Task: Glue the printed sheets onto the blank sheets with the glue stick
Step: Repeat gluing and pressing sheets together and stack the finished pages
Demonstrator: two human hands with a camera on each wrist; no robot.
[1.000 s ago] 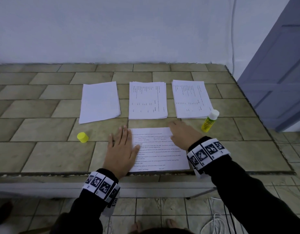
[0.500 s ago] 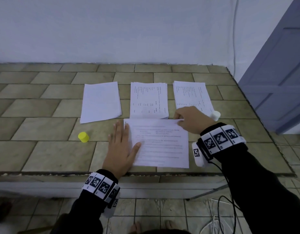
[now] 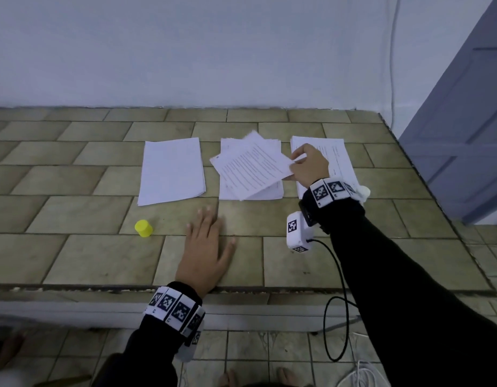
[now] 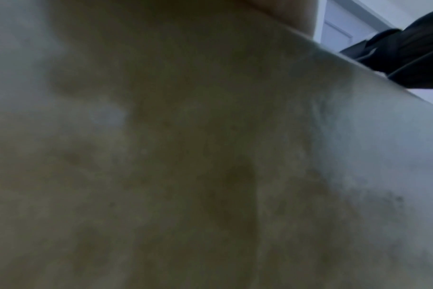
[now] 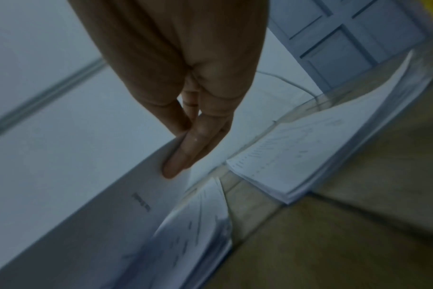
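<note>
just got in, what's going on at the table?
A person is working through paper stacks on a tiled table. The right hand pinches a printed sheet by its edge, held at an angle over the middle stack. The left hand rests flat on the bare tiles. A blank stack lies to the left, another printed stack to the right. A yellow cap stands by itself.

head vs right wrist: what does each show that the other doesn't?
Head only: left hand flat on the tiled table, yellow cap, blank stack.
Right wrist only: fingers pinching the printed sheet from below.
Both: right hand holding that sheet above the middle printed stack, and the right printed stack.
</note>
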